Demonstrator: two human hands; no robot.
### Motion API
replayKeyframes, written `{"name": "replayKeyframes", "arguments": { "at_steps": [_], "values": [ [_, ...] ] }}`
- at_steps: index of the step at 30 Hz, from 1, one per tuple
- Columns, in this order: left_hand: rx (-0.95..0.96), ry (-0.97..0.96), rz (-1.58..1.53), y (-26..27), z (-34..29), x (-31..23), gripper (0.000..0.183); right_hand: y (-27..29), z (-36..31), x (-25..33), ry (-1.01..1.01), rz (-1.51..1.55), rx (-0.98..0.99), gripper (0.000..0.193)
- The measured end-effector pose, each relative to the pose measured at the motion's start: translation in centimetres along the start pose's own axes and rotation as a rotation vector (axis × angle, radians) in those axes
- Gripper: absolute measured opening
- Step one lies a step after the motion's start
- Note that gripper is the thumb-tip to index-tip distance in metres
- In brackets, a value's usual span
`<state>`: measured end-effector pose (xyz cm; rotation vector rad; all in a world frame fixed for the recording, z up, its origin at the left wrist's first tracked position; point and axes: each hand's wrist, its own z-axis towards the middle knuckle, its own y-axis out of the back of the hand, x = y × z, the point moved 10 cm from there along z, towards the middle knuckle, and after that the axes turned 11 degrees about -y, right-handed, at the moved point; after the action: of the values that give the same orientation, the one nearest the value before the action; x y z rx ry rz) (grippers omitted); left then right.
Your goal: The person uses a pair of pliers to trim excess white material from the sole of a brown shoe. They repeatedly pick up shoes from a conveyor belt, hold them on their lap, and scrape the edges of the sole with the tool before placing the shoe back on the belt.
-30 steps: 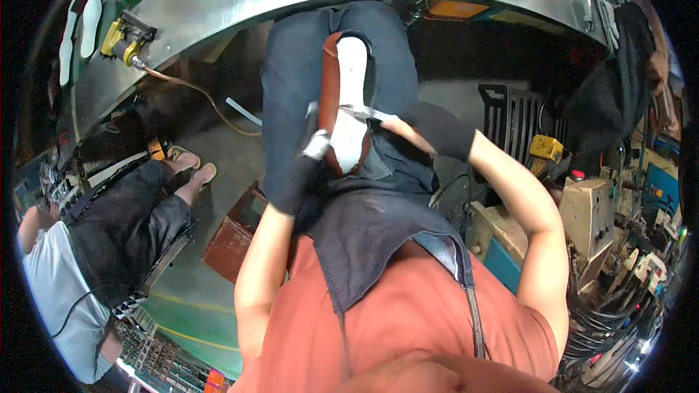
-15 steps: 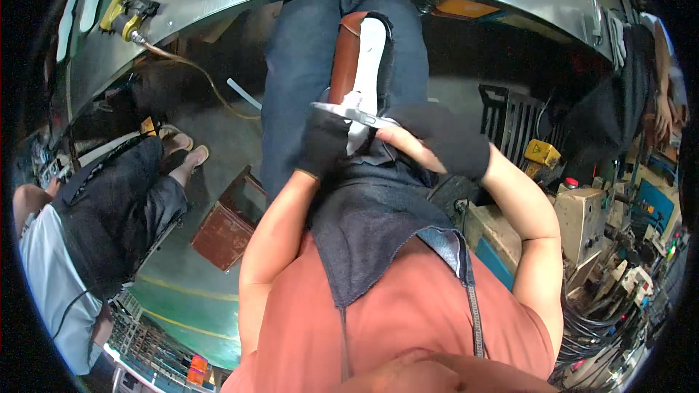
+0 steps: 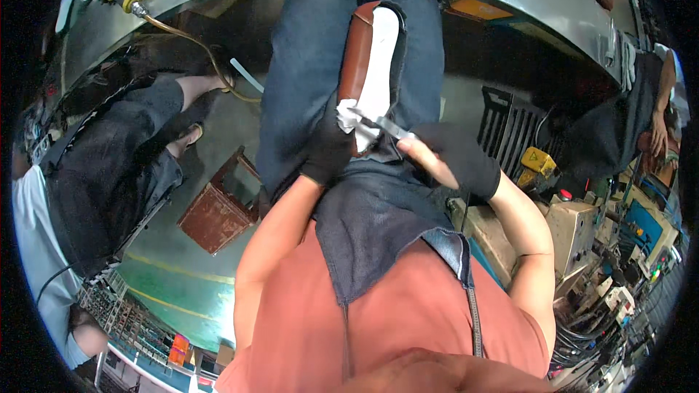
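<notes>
Gloves cover both hands: the right hand (image 3: 455,160) pinches a slim metal blade (image 3: 384,125), its tip reaching left to the left hand (image 3: 329,147), which grips the brown-and-white shoe piece (image 3: 366,65) lying just beyond on the lap.

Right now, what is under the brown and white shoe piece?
The shoe piece lies on the person's lap, on dark blue denim cloth. The gloved left hand covers its lower end, so what lies beneath there is hidden.
</notes>
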<state>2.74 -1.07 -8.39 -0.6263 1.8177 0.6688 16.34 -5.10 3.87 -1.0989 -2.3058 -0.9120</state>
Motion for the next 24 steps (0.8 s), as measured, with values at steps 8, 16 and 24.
{"name": "replayKeyframes", "arguments": {
  "at_steps": [8,16,24],
  "values": [
    [0.109,-0.140,-0.153,-0.5,1.1,-0.8,0.061,-0.4,2.0,3.2,0.196,-0.103,-0.049,0.039],
    [0.127,-0.134,-0.256,0.1,0.3,-2.2,0.068,-1.9,2.2,0.4,0.160,-0.182,-0.235,0.042],
    [-0.256,-0.433,0.314,15.4,-1.0,-16.2,0.082,0.6,-4.5,-4.1,-0.038,0.140,-0.158,0.036]
  ]
}}
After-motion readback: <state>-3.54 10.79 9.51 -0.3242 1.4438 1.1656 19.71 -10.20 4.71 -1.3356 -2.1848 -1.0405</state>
